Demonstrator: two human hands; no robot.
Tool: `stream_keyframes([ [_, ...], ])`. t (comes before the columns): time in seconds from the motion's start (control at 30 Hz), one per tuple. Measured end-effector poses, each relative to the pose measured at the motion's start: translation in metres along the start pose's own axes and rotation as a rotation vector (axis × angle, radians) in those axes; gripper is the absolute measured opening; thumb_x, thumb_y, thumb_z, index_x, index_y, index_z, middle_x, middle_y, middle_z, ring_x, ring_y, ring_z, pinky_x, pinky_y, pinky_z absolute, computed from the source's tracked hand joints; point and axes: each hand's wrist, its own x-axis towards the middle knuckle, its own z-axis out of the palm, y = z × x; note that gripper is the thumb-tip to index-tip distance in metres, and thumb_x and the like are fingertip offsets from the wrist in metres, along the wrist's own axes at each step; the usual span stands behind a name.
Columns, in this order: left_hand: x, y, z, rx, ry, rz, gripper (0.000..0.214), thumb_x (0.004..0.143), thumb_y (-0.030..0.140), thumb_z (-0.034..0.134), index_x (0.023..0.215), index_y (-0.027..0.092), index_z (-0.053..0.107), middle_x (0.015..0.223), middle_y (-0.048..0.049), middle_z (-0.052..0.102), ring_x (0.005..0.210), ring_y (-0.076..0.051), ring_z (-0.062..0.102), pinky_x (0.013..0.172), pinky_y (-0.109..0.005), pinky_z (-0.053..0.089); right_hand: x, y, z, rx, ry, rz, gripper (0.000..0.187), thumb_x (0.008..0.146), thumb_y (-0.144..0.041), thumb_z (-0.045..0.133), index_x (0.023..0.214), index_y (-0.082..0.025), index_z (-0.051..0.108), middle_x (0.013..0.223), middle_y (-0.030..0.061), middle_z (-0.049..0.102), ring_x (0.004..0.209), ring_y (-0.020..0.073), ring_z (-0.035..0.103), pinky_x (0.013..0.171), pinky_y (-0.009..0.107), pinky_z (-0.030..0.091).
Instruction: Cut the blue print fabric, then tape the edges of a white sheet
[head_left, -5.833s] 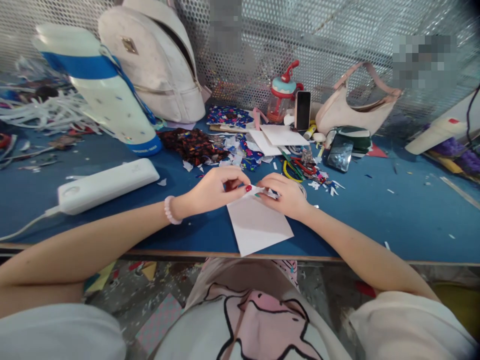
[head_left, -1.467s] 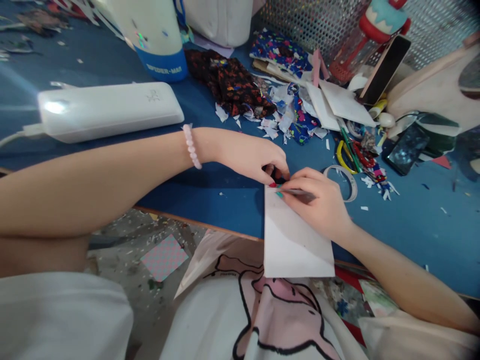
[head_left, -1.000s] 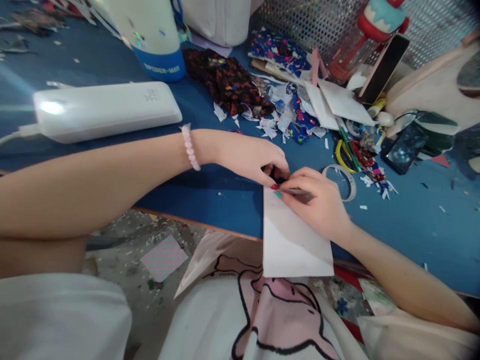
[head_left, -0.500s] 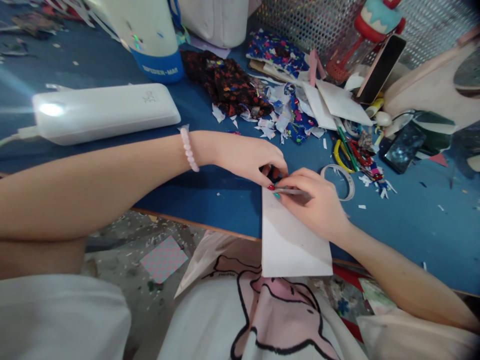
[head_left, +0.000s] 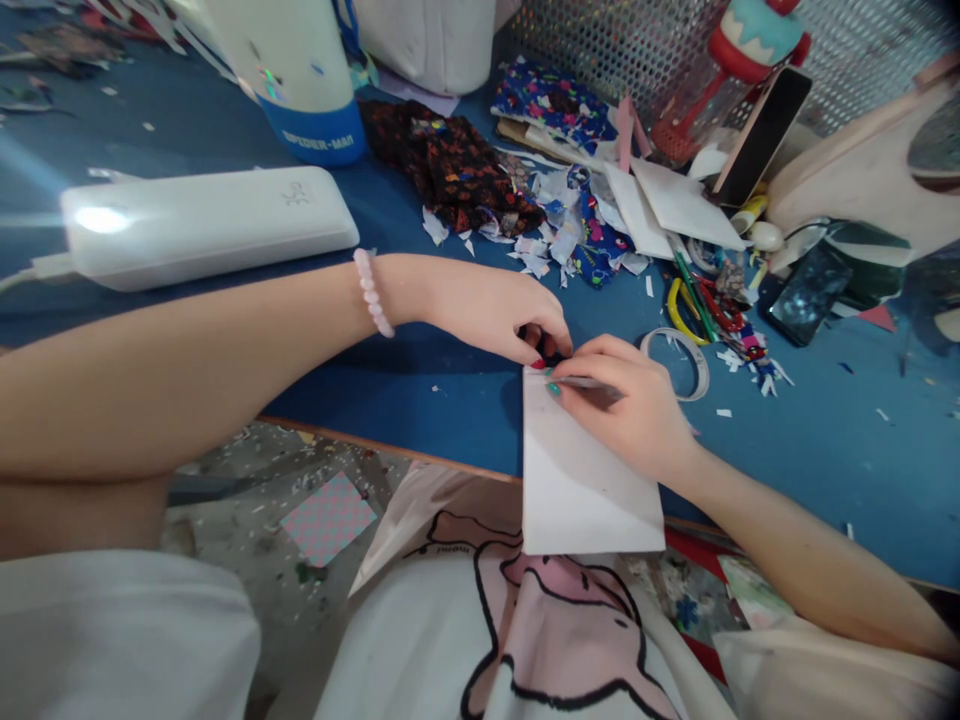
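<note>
A white sheet of paper (head_left: pixel 589 490) lies on the blue table (head_left: pixel 787 450) and hangs over its near edge toward my lap. My left hand (head_left: pixel 491 308) pinches the sheet's far left corner, fingers closed, a pink bead bracelet (head_left: pixel 373 291) on the wrist. My right hand (head_left: pixel 637 415) rests on the paper beside it, fingers closed, pressing a narrow folded strip along the far edge. The fingertips of both hands almost touch.
A white power bank (head_left: pixel 202 225) with a cable lies at the left. Beyond the hands are patterned paper scraps (head_left: pixel 559 240), dark patterned cloth (head_left: pixel 454 165), a tape ring (head_left: pixel 679 355), scissors (head_left: pixel 697 305), a phone (head_left: pixel 806 295), a drinking bottle (head_left: pixel 739 70) and bags.
Since 5.8 s ago the view dropped and the paper turned square to the table edge and slid toward me. Over the last second and a half both hands stay at the far edge, hardly moving.
</note>
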Motion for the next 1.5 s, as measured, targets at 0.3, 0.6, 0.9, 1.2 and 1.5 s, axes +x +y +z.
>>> stream_keyframes([
  [0.3,-0.0004,0.0009,0.0002,-0.016,-0.003,-0.020,0.027,0.086,0.028,0.053,0.106,0.022,0.070,0.102,-0.0030,0.068,0.089,-0.017,0.058,0.081,-0.023,0.042,0.0010,-0.0010,0.0016,-0.013,-0.011,0.017,0.013,0.083,-0.015,0.061,0.086,-0.023,0.072,0.084,0.0023,0.065,0.072,0.0148,0.062,0.060,0.026,0.050],
  [0.6,-0.0008,0.0002,0.0001,-0.005,-0.014,-0.022,0.028,0.085,0.028,0.053,0.107,0.021,0.069,0.105,-0.0035,0.067,0.092,-0.018,0.058,0.084,-0.023,0.041,-0.0004,0.0013,0.0007,0.001,-0.016,-0.013,0.015,0.084,-0.013,0.060,0.087,-0.021,0.072,0.085,0.0028,0.062,0.072,0.0135,0.060,0.058,0.025,0.047],
  [0.9,-0.0007,-0.0003,-0.0004,-0.013,-0.029,-0.033,0.027,0.085,0.029,0.054,0.107,0.021,0.068,0.106,-0.0030,0.066,0.094,-0.018,0.058,0.085,-0.024,0.041,-0.0004,0.0017,0.0007,0.010,-0.022,-0.009,0.016,0.085,-0.013,0.059,0.088,-0.021,0.072,0.086,0.0031,0.062,0.072,0.0135,0.060,0.058,0.025,0.048],
  [1.2,-0.0004,0.0011,-0.0007,0.011,-0.042,-0.029,0.026,0.085,0.029,0.055,0.106,0.020,0.067,0.103,-0.0031,0.065,0.091,-0.017,0.057,0.082,-0.023,0.041,0.0002,0.0013,0.0001,0.013,-0.031,-0.009,0.016,0.085,-0.012,0.059,0.087,-0.019,0.072,0.086,0.0034,0.061,0.074,0.0137,0.060,0.062,0.026,0.049],
  [1.5,-0.0013,0.0052,0.0027,0.017,-0.025,-0.072,0.020,0.084,0.026,0.056,0.099,0.017,0.065,0.098,-0.0045,0.063,0.084,-0.016,0.056,0.077,-0.024,0.040,0.0015,0.0037,-0.0035,-0.037,-0.060,-0.021,0.016,0.082,-0.012,0.060,0.093,-0.020,0.069,0.091,0.0044,0.064,0.081,0.0164,0.062,0.069,0.027,0.050],
])
